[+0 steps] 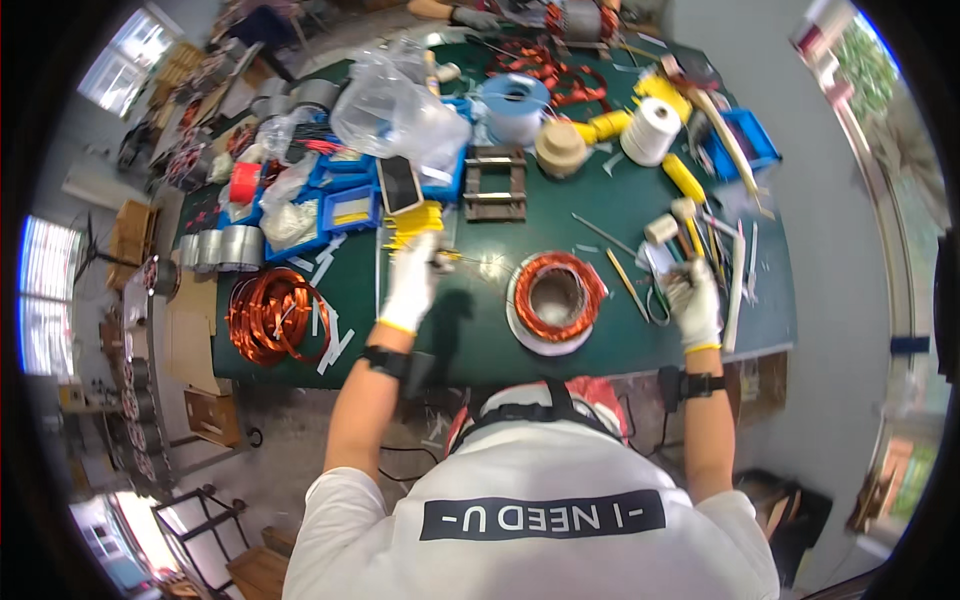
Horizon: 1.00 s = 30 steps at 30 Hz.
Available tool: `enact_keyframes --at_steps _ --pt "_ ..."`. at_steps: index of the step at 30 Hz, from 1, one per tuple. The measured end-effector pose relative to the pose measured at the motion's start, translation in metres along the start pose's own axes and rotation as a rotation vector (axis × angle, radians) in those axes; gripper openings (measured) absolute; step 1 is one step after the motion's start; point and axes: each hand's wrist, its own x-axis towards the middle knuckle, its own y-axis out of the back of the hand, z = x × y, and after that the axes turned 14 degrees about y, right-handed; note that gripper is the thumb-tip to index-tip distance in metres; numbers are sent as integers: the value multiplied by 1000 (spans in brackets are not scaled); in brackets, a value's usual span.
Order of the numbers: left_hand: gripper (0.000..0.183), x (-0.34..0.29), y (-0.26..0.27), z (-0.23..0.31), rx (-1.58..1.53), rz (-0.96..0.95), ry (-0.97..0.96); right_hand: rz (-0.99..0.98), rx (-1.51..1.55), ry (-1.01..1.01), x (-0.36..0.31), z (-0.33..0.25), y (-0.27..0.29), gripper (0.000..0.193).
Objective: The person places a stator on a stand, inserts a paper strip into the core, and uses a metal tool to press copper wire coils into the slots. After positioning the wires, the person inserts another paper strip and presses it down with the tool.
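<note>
My left hand [412, 282], in a white glove, is closed at the fingertips just below a bundle of yellow strips [415, 222]. A thin wire [485, 263] seems to run from its fingers toward a stator [557, 297] wound with copper-coloured coils. The stator lies on a round white base, between my hands. To the right, my gloved right hand [694, 308] has its fingers curled over the tools; what they hold, if anything, is hidden. Green-handled scissors [657, 305] lie right beside it, and a yellow stick [627, 285] rests further left.
Copper coils [270, 315] lie at the left edge of the green table [480, 345]. Blue bins [350, 210], a phone [400, 185], a metal frame [496, 185], a blue spool [513, 108] and a white thread cone [651, 132] stand behind. Another person's gloved hand [475, 18] shows at the far edge.
</note>
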Motion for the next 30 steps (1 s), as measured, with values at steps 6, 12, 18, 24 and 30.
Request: enact_keyframes --at_steps 6,12,18,24,30 --pt "22 -54 78 41 -635 193 -173 324 -504 540 -30 -146 13 27" --pt "48 -72 7 -4 1077 -65 -74 -710 -1470 788 -114 -8 -124 43" --pt "27 -75 -81 -33 956 -387 -174 -905 -1744 563 -102 60 -122 24" --pt "49 -101 -31 45 190 -242 -38 -621 -540 -9 -130 -29 -62 32" --pt "20 -149 -60 85 887 -116 -788 -680 -597 62 -198 -54 -81 11"
